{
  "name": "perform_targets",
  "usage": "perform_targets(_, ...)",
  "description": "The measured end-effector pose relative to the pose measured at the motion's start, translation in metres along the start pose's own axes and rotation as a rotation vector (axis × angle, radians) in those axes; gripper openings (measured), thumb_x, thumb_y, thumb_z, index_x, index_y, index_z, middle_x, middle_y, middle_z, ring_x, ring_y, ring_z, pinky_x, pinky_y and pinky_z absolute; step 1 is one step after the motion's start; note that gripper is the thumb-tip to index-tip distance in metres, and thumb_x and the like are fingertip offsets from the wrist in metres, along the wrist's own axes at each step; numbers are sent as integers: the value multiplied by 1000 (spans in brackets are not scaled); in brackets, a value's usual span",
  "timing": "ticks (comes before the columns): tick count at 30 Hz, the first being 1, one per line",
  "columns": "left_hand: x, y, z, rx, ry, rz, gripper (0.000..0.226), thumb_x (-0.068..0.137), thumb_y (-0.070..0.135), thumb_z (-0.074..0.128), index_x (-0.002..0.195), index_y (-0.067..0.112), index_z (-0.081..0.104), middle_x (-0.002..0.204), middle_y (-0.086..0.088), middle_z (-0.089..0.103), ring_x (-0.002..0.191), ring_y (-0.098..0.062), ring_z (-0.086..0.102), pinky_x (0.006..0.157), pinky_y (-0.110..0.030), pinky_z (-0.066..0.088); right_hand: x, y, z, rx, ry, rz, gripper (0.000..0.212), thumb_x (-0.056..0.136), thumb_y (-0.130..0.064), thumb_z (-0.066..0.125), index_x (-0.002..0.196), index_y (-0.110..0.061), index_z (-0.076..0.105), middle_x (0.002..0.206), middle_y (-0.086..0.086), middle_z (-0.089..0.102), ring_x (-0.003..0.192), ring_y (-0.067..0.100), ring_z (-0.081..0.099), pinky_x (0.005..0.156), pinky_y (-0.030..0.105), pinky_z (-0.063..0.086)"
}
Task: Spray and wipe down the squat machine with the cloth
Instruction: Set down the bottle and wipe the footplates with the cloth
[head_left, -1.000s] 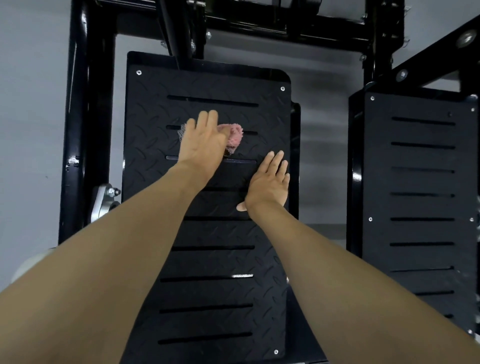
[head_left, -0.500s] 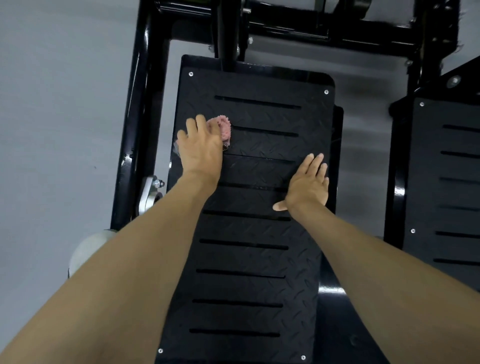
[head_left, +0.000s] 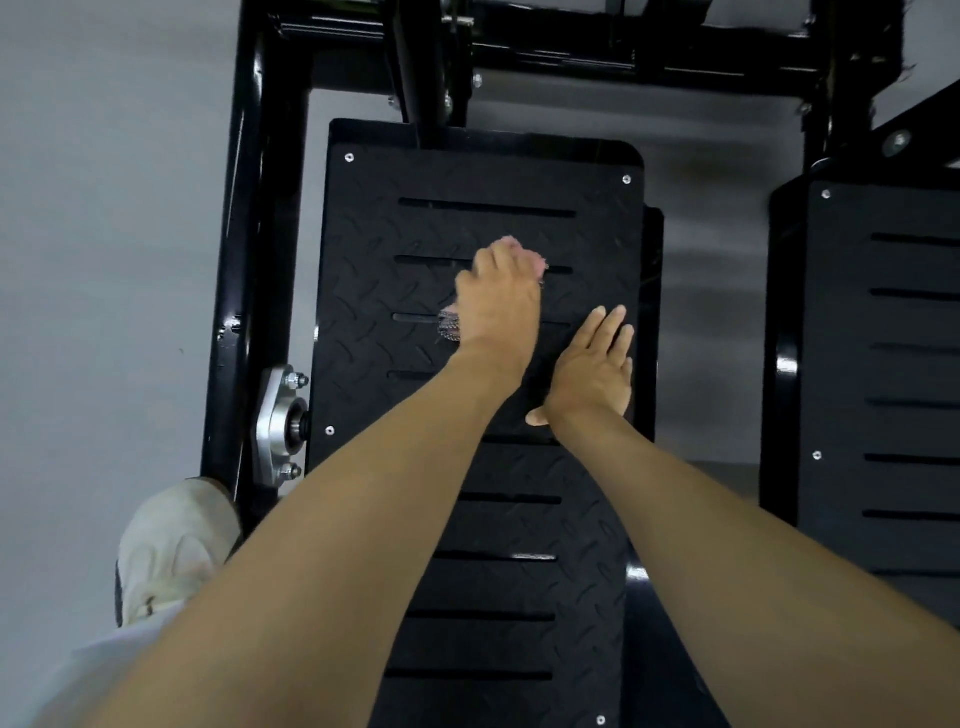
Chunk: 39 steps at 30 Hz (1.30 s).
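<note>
The squat machine's black diamond-pattern footplate (head_left: 415, 218) with long slots fills the middle of the view. My left hand (head_left: 498, 306) lies flat on a pink cloth (head_left: 535, 260) and presses it onto the plate's upper middle. The hand is blurred by motion, and cloth shows past the fingertips and beside the wrist. My right hand (head_left: 592, 369) rests flat on the plate just to the right, fingers straight, holding nothing. No spray bottle is in view.
A second slotted black footplate (head_left: 883, 364) stands to the right across a narrow gap. The black steel frame (head_left: 254, 208) runs along the left and top, with a silver bearing mount (head_left: 280, 421) on it. My white shoe (head_left: 171, 545) is on the grey floor at lower left.
My left hand has slid the cloth from the plate's left edge rightward to its middle, close to my right hand. The right hand has stayed flat on the plate.
</note>
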<state>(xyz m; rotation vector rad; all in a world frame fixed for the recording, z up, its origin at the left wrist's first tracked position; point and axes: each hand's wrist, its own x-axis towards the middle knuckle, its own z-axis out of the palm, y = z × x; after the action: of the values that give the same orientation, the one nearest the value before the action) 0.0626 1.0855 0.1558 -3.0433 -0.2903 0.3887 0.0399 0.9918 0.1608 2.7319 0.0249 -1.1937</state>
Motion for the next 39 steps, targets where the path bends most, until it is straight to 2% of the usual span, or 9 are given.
perform_targets(3, 3, 34, -10, -84, -26, 182, 50, 100, 23, 40, 144, 3, 27, 138, -15, 37, 122, -28, 40, 93, -37, 41, 0, 3, 3, 24, 45, -13, 127, 77, -34, 77, 144, 2, -25, 152, 23, -28, 145, 37, -14, 120, 41, 13)
perform_targets(6, 9, 46, -19, -143, -54, 226, 48, 100, 34, 41, 139, 6, 38, 137, -13, 38, 121, -26, 41, 94, -36, 40, 2, 2, 7, 0, 107, -41, 100, 93, -32, 57, 146, 1, -22, 151, 26, -27, 144, 41, -12, 120, 41, 15)
perform_targets(10, 25, 30, -26, -334, -67, 259, 42, 94, 18, 53, 135, 15, 46, 129, -11, 44, 118, -25, 44, 94, -36, 42, 3, -2, 7, -39, 71, 6, 124, 81, -37, 74, 143, 5, -24, 152, 27, -25, 145, 40, -10, 119, 38, 16)
perform_targets(14, 51, 18, -33, -389, 84, 156, 50, 92, 4, 48, 140, 18, 43, 129, -13, 45, 117, -28, 44, 95, -37, 40, 3, -1, 8, -52, 80, 6, 128, 78, -36, 77, 140, 8, -26, 151, 28, -24, 145, 41, -9, 117, 37, 17)
perform_targets(19, 71, 17, -22, -29, 3, 390, 49, 89, 6, 55, 136, 13, 43, 141, -14, 31, 123, -30, 35, 98, -40, 37, 6, -3, 8, -47, 87, 14, 125, 81, -34, 76, 139, 9, -27, 151, 29, -23, 144, 42, -8, 117, 37, 17)
perform_targets(22, 77, 14, -21, 35, 4, 419, 49, 88, 7, 57, 134, 12, 44, 139, -13, 32, 124, -31, 34, 100, -42, 35, 5, -3, 6, -55, 62, 4, 128, 78, -35, 77, 139, 10, -27, 151, 30, -24, 144, 43, -9, 117, 38, 18)
perform_targets(28, 73, -21, -14, -2, -3, 280, 54, 84, 2, 58, 134, 14, 45, 138, -14, 30, 124, -34, 31, 101, -44, 33, 4, -2, 8, -69, 76, -5, 130, 77, -35, 79, 139, 10, -27, 151, 30, -24, 144, 43, -9, 117, 38, 19)
perform_targets(32, 64, -55, -11, 2, -29, 185, 55, 81, -1, 59, 132, 14, 45, 137, -16, 29, 124, -35, 32, 100, -45, 33, 3, 0, 4, -81, 44, -17, 140, 69, -43, 82, 140, 8, -26, 151, 30, -25, 144, 42, -9, 118, 39, 21)
perform_targets(39, 48, -103, 2, -114, 2, -80, 53, 78, -11, 55, 127, 10, 51, 133, -19, 36, 118, -36, 37, 97, -45, 37, 2, -2, 0, -99, 6, -18, 144, 65, -49, 82, 141, 7, -27, 151, 28, -27, 145, 40, -10, 118, 41, 21)
